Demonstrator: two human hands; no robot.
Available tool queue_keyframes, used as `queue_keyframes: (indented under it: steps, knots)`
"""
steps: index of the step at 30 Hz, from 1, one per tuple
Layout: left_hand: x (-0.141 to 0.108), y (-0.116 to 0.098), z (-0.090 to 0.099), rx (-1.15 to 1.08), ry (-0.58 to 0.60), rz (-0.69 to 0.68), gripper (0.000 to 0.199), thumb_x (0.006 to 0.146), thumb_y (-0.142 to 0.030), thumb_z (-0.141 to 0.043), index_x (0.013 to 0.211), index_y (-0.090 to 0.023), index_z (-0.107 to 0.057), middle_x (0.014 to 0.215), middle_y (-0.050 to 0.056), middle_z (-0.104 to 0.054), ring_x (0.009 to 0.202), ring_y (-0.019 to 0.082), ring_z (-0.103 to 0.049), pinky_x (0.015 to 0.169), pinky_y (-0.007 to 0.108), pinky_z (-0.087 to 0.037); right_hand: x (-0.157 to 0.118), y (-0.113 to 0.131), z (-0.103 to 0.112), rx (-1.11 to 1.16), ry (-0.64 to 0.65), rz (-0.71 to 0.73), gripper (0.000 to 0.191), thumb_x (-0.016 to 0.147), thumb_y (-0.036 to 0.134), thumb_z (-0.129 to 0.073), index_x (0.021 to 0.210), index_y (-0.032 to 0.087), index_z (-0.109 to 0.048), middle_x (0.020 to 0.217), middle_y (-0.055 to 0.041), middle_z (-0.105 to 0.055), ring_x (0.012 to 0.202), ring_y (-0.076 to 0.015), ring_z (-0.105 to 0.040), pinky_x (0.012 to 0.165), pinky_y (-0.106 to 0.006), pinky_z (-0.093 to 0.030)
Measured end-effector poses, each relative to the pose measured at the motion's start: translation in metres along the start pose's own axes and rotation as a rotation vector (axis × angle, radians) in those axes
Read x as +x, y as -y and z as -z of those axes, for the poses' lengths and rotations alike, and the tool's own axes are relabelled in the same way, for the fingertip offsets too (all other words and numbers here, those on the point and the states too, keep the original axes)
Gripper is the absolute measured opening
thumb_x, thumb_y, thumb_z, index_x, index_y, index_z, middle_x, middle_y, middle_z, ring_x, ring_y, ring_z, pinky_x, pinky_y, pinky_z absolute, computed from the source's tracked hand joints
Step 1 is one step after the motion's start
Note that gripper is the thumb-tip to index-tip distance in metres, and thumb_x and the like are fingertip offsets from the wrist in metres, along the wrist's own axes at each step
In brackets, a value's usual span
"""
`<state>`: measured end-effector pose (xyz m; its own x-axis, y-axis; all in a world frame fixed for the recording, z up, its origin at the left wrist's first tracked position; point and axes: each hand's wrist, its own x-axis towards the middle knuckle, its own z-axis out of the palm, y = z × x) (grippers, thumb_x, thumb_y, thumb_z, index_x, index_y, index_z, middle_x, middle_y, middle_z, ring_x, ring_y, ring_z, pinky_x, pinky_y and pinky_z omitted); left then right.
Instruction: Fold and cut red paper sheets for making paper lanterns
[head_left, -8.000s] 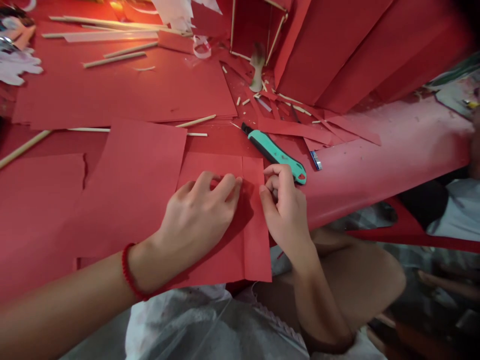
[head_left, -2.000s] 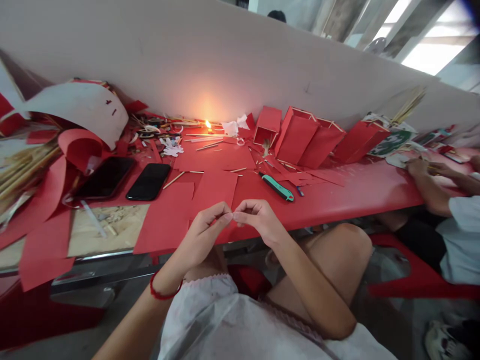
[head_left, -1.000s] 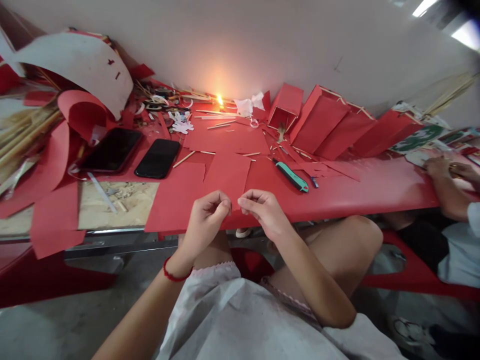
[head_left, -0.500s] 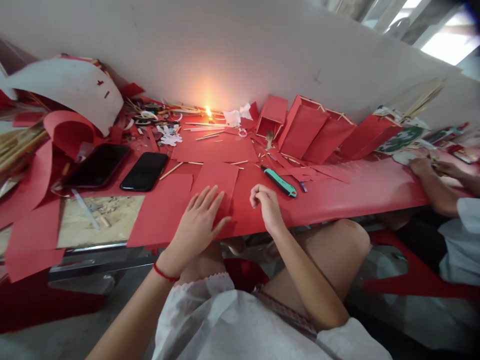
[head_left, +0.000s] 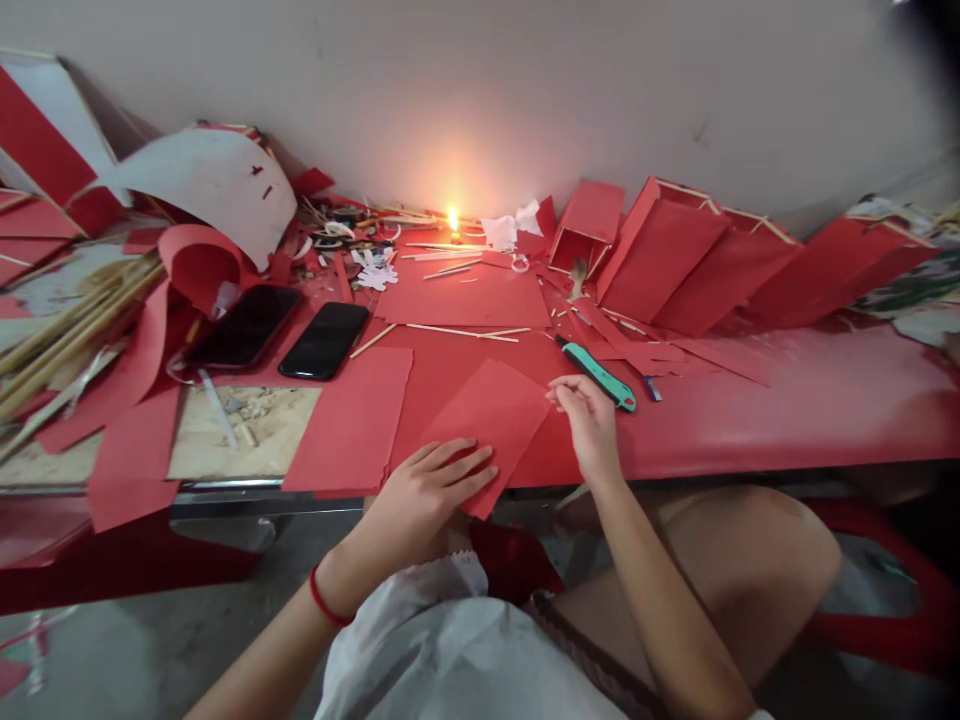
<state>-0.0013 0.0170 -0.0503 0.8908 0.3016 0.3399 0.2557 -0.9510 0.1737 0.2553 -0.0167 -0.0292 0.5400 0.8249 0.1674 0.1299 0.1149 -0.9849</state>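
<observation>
A loose red paper sheet lies slanted at the table's front, its near corner reaching over the edge. Flat across its lower part rests my left hand, fingers stretched out. My right hand is closed in a pinch at the sheet's right corner, fingertips meeting the paper. Just beyond that hand lies a green and black utility knife. Another red sheet is to the left of my left hand. Thin wooden sticks lie behind the slanted sheet.
A lit candle burns near the wall. Red paper boxes with stick frames stand at the back right. Two phones lie left, beside curled red paper strips and a white curved card. Paper scraps surround the knife.
The red sheet under my left hand has turned and come nearer the front edge. My right hand has moved to its corner in a pinch. The view has shifted left.
</observation>
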Motion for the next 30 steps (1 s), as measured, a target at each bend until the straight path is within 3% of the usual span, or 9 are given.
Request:
queue_keyframes:
  steps: [3, 6, 11, 13, 15, 18, 23, 27, 30]
  knots:
    - [0.001, 0.003, 0.000, -0.135, -0.084, 0.005, 0.041, 0.097, -0.015, -0.049, 0.133, -0.026, -0.066, 0.137, 0.002, -0.069, 0.132, 0.030, -0.060, 0.101, 0.049, -0.056, 0.008, -0.008, 0.008, 0.019, -0.067, 0.001, 0.020, 0.082, 0.042, -0.067, 0.088, 0.023, -0.070, 0.087, -0.0025, -0.072, 0.089, -0.0209, -0.068, 0.086, -0.036, -0.052]
    - [0.006, 0.002, 0.006, -0.412, -0.194, 0.104, 0.040, 0.096, -0.010, -0.047, 0.124, -0.025, -0.071, 0.125, 0.000, -0.075, 0.123, 0.022, -0.068, 0.099, 0.036, -0.058, 0.018, -0.013, 0.015, 0.032, -0.033, 0.004, 0.027, 0.085, 0.048, -0.067, 0.097, 0.024, -0.072, 0.098, -0.0044, -0.075, 0.099, -0.0225, -0.069, 0.095, -0.040, -0.051]
    - [0.025, 0.001, 0.030, -0.665, -0.528, 0.731, 0.022, 0.095, -0.028, -0.060, 0.102, -0.023, -0.080, 0.094, -0.002, -0.082, 0.086, 0.019, -0.077, 0.076, 0.026, -0.061, 0.028, -0.011, 0.017, 0.199, 0.144, -0.004, 0.045, 0.089, 0.064, -0.059, 0.112, 0.028, -0.071, 0.117, -0.0069, -0.074, 0.116, -0.0253, -0.066, 0.105, -0.044, -0.047]
    - [0.034, 0.008, 0.036, -0.678, -0.640, 0.866, 0.022, 0.091, -0.037, -0.065, 0.088, -0.022, -0.080, 0.080, -0.003, -0.079, 0.074, 0.018, -0.074, 0.066, 0.026, -0.059, 0.031, -0.004, 0.012, 0.301, 0.215, 0.039, 0.052, 0.088, 0.072, -0.054, 0.112, 0.029, -0.071, 0.117, -0.0069, -0.074, 0.114, -0.0259, -0.067, 0.104, -0.045, -0.049]
    - [0.043, 0.021, 0.037, -0.726, -0.728, 0.892, 0.025, 0.088, -0.044, -0.069, 0.080, -0.022, -0.078, 0.075, -0.004, -0.076, 0.072, 0.017, -0.071, 0.065, 0.025, -0.057, 0.033, 0.003, 0.007, 0.282, 0.251, 0.119, 0.046, 0.085, 0.068, -0.064, 0.112, 0.031, -0.071, 0.114, -0.0056, -0.074, 0.109, -0.0257, -0.068, 0.100, -0.044, -0.052]
    - [0.053, 0.041, 0.028, -0.894, -0.841, 0.865, 0.026, 0.083, -0.047, -0.074, 0.084, -0.022, -0.077, 0.082, -0.002, -0.077, 0.078, 0.018, -0.071, 0.074, 0.028, -0.059, 0.040, 0.009, 0.000, 0.063, 0.244, 0.188, 0.034, 0.077, 0.044, -0.082, 0.108, 0.032, -0.073, 0.105, -0.0021, -0.074, 0.099, -0.0240, -0.069, 0.093, -0.041, -0.054]
    - [0.057, 0.051, 0.015, -1.250, -0.661, 0.906, 0.032, 0.067, -0.041, -0.087, 0.088, -0.019, -0.078, 0.092, 0.007, -0.081, 0.085, 0.027, -0.076, 0.077, 0.038, -0.064, 0.050, -0.001, -0.005, 0.002, 0.199, 0.098, 0.045, 0.067, 0.035, -0.089, 0.110, 0.033, -0.073, 0.114, 0.0008, -0.071, 0.077, -0.0173, -0.061, 0.072, -0.034, -0.053]
    - [0.055, 0.044, 0.016, -1.279, -0.620, 0.915, 0.029, 0.068, -0.039, -0.087, 0.088, -0.019, -0.080, 0.092, 0.007, -0.081, 0.082, 0.026, -0.077, 0.072, 0.037, -0.065, 0.050, -0.002, -0.004, 0.052, 0.243, 0.159, 0.036, 0.069, 0.031, -0.089, 0.103, 0.034, -0.077, 0.108, 0.0018, -0.074, 0.100, -0.0212, -0.066, 0.091, -0.037, -0.054]
    - [0.053, 0.041, 0.017, -1.270, -0.570, 0.904, 0.030, 0.069, -0.038, -0.088, 0.092, -0.019, -0.080, 0.093, 0.006, -0.081, 0.081, 0.026, -0.077, 0.071, 0.035, -0.065, 0.049, 0.002, -0.002, 0.071, 0.306, 0.151, 0.023, 0.072, 0.033, -0.087, 0.094, 0.033, -0.079, 0.099, 0.0015, -0.077, 0.102, -0.0222, -0.069, 0.097, -0.039, -0.053]
